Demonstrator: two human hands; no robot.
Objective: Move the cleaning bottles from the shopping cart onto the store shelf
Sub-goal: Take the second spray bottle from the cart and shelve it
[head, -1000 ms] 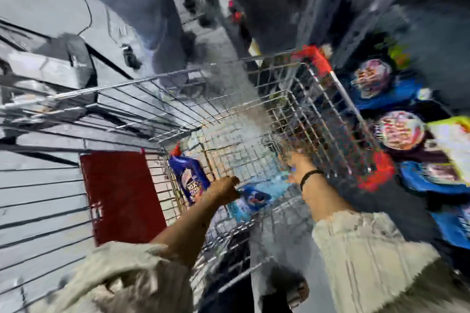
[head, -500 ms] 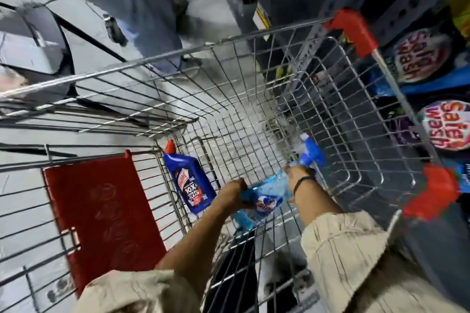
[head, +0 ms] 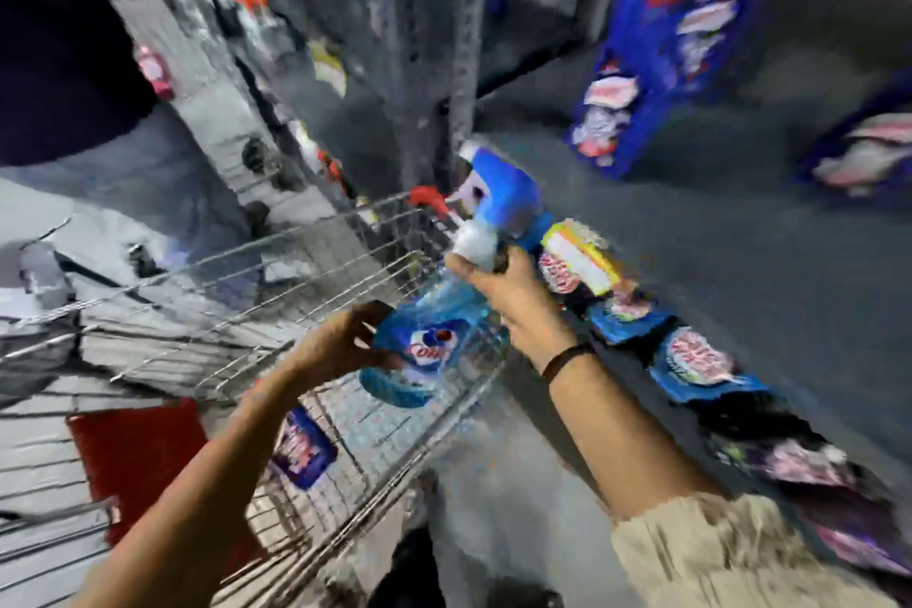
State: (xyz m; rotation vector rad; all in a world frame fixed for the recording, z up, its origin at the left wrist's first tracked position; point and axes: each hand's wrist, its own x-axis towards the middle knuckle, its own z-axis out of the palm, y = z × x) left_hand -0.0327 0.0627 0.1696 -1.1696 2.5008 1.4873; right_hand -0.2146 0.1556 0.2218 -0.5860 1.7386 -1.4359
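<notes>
Where half a second ago the spray bottle [head: 434, 311] lay low in the cart [head: 306, 291], both hands now carry it above the right rim: left hand [head: 340, 346] fingers gripping the base, right hand [head: 508, 281] the neck (blurred), heading for the shelf [head: 740, 262]; one bottle [head: 303, 452] remains.

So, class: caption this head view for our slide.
Both hands lift a spray bottle over the cart.

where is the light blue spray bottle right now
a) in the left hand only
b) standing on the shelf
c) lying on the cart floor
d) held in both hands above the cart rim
d: the left hand holds the body of the spray bottle and the right hand its neck, above the rim of the cart.
</notes>
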